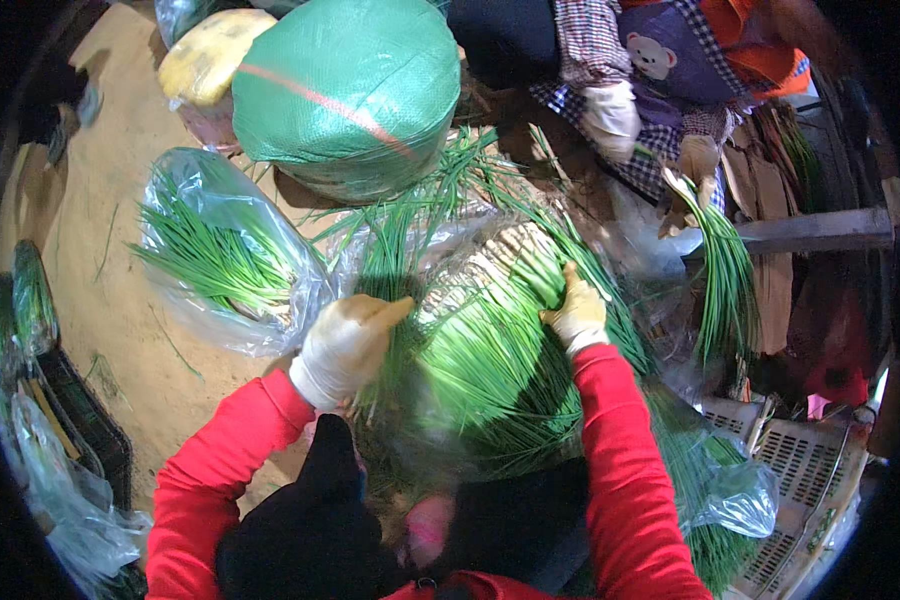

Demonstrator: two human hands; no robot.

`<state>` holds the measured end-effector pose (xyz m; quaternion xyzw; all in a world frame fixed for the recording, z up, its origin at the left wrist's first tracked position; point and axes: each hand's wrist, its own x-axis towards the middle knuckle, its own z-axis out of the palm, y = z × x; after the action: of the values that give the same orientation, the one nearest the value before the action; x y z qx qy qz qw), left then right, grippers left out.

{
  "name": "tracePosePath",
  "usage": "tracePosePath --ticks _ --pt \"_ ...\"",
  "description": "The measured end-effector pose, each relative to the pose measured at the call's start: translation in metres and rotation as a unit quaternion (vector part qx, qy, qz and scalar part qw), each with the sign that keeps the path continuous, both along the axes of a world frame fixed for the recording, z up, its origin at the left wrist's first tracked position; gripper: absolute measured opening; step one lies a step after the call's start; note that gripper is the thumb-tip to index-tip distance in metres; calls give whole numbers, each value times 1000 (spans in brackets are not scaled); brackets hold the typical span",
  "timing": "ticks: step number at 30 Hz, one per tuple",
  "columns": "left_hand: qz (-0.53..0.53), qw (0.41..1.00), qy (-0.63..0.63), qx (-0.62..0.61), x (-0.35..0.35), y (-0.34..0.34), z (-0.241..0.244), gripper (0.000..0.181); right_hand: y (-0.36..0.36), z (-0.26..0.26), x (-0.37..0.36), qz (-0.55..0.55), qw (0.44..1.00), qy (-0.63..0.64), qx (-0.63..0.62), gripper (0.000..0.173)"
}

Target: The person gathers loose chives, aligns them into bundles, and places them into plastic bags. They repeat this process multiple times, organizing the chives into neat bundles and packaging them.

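Note:
Before me lies a large pile of long green leafy stems (487, 352) with pale root ends, probably garlic chives or scallions. My right hand (576, 307), in a yellowish-white glove, touches the pile's right side, thumb and index finger apart. Left of the pile is my left hand (349, 345) in a similar glove, its fingers curled. Upright, blurred green stems (386, 262) run beside its fingertips, and whether it grips them is unclear. Close to the left hand lies a clear plastic bag (251, 187) with a bunch of green stems (210, 255) in it.
A big green woven-plastic bundle (345, 97) stands at the back, beside a yellow-topped bundle (214, 56). A co-worker's gloved hand (697, 161) holds a bunch of green stems (724, 277) at upper right. Plastic crates (799, 465) stand at lower right; bagged greens (34, 300) lie far left.

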<state>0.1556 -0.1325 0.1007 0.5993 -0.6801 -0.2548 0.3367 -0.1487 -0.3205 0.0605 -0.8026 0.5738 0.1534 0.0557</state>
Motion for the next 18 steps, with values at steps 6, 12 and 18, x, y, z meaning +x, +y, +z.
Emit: tracePosePath --ticks 6,12,18 --pt "-9 955 -170 -243 -65 -28 -10 54 91 -1 -6 152 967 -16 -204 67" --pt "-137 952 -272 -34 -105 -59 -15 95 115 11 -15 147 975 -17 -167 71" --pt "-148 970 -147 122 -108 -37 -37 88 120 36 10 188 973 -44 -128 59"
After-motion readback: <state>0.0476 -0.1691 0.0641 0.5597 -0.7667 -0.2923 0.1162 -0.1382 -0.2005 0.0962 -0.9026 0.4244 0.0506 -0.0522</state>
